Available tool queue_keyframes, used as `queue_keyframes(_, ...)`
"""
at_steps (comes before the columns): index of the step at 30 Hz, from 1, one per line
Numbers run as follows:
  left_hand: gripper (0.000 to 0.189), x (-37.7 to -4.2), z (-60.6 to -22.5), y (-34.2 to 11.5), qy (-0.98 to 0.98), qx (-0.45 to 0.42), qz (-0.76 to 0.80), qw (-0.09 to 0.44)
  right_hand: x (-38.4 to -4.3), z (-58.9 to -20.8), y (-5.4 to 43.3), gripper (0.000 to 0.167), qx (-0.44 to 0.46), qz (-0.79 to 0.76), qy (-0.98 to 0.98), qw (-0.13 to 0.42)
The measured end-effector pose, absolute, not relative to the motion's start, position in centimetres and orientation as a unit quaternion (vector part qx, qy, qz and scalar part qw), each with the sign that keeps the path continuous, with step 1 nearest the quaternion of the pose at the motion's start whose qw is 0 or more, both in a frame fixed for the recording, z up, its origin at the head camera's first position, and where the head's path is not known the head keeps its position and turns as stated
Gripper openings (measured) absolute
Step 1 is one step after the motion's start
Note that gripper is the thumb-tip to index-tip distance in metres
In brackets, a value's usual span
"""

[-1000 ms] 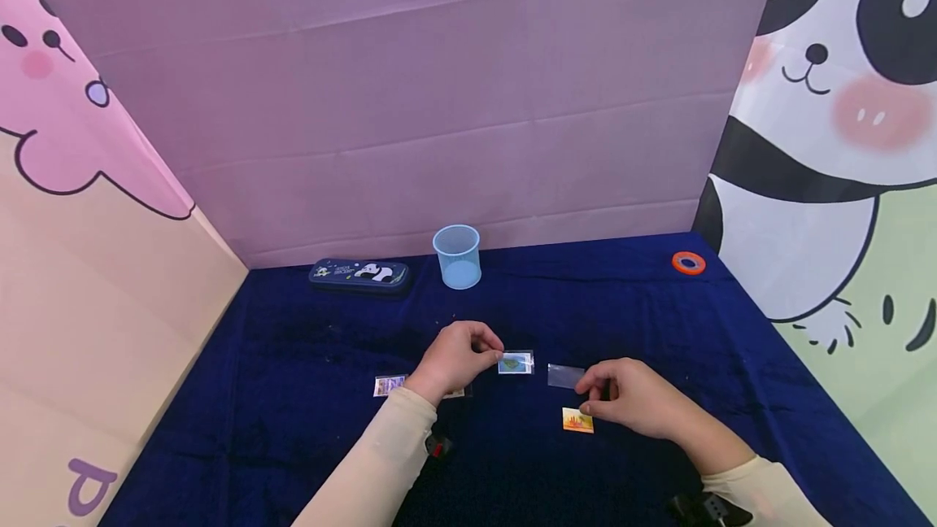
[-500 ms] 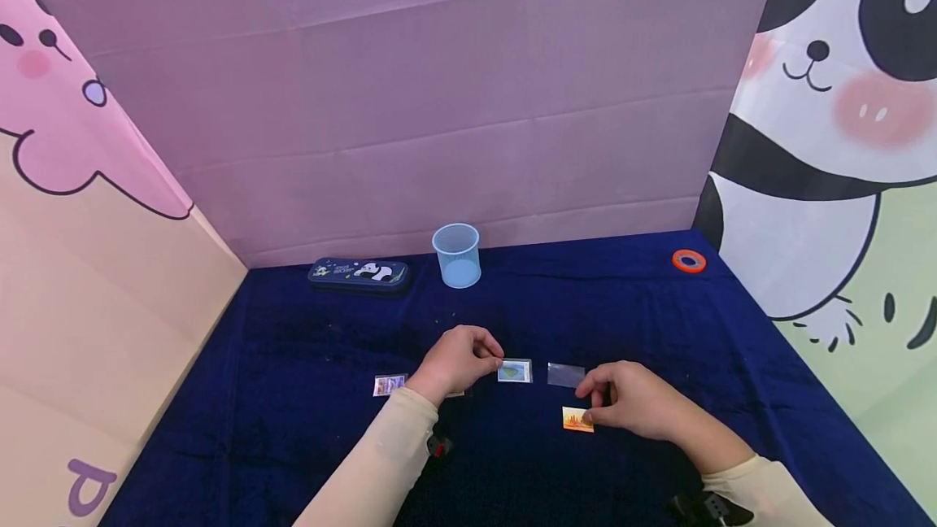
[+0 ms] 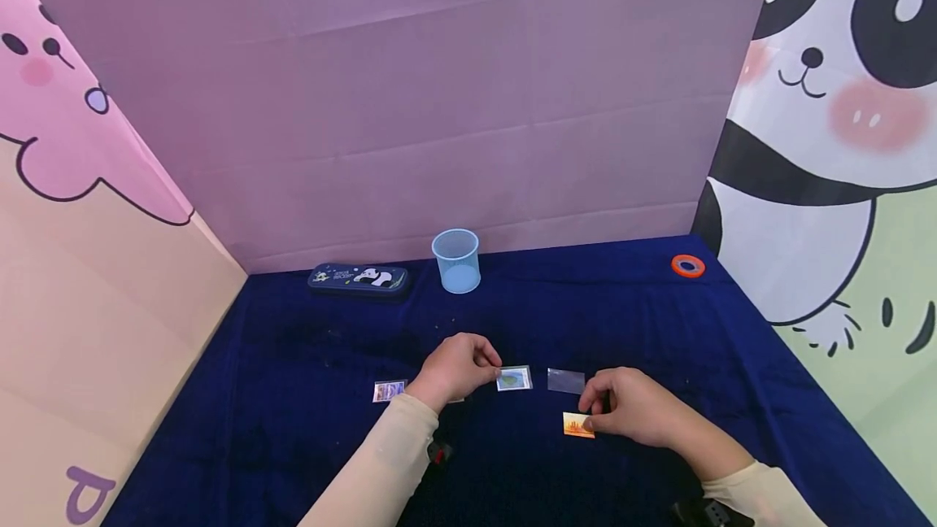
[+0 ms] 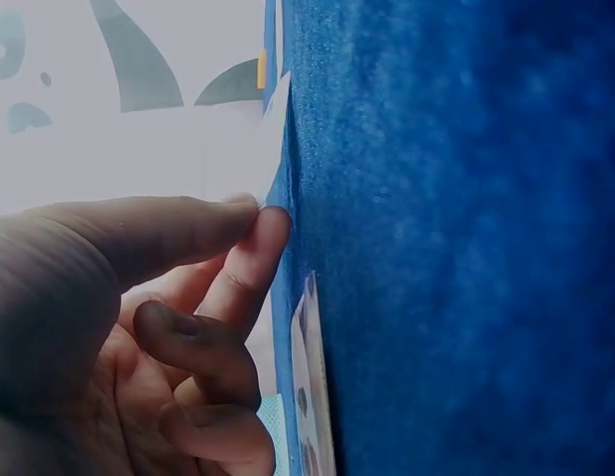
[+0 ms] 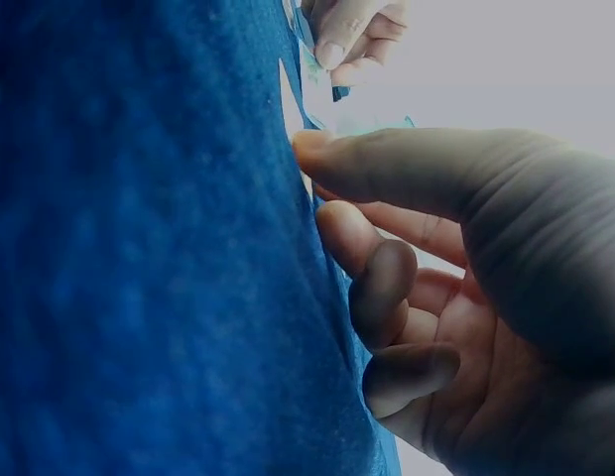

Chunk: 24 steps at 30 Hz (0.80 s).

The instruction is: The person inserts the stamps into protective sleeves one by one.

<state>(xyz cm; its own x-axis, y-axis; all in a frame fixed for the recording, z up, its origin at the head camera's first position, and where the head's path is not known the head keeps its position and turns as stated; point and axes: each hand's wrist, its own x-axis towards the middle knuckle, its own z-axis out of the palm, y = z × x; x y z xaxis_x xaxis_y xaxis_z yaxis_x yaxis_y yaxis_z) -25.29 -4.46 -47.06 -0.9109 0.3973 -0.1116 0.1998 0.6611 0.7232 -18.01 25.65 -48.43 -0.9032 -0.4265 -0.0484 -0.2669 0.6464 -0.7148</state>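
Observation:
My left hand [image 3: 457, 364] pinches the left edge of a small blue-green, stamp-like picture card [image 3: 515, 378] with a white border, in a clear sleeve. In the left wrist view the sleeved card [image 4: 276, 134] stands tilted from thumb and forefinger, close over the cloth. My right hand [image 3: 635, 407] has its thumb on the right edge of an orange stamp-like card [image 3: 574, 424]; its other fingers are loosely bent. The right wrist view shows that card [image 5: 291, 104] edge-on under the thumb. A clear sleeve [image 3: 566, 381] lies just beyond it.
A purple sleeved card [image 3: 389, 391] lies left of my left wrist, which mostly hides another. Along the back of the blue cloth [image 3: 293, 429] are a panda pencil case [image 3: 359, 278], a light blue cup [image 3: 457, 263] and an orange ring-shaped roll [image 3: 688, 267].
My left hand has brought the blue-green sleeved card slightly down toward me. My right thumb has slid down onto the right edge of the orange card, which stays in place.

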Motion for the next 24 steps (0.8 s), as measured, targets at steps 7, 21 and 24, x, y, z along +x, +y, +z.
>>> queue_keyframes(7, 0.009, -25.23, -47.30, -4.55, 0.902, 0.166, 0.377, 0.132, -17.91, -48.61, 25.62, 0.016, -0.196, -0.372, 0.901, 0.106)
queue_keyframes(21, 0.010, -25.20, -46.92, -4.89, 0.913, 0.170, 0.346, 0.136, -17.85, -48.51, 25.52, 0.024, -0.186, -0.361, 0.908, 0.105)
queue_keyframes(24, 0.010, -25.25, -46.92, -4.86, 0.916, 0.171, 0.336, 0.134, -17.82, -48.50, 25.52, 0.023, -0.186, -0.358, 0.909, 0.104)
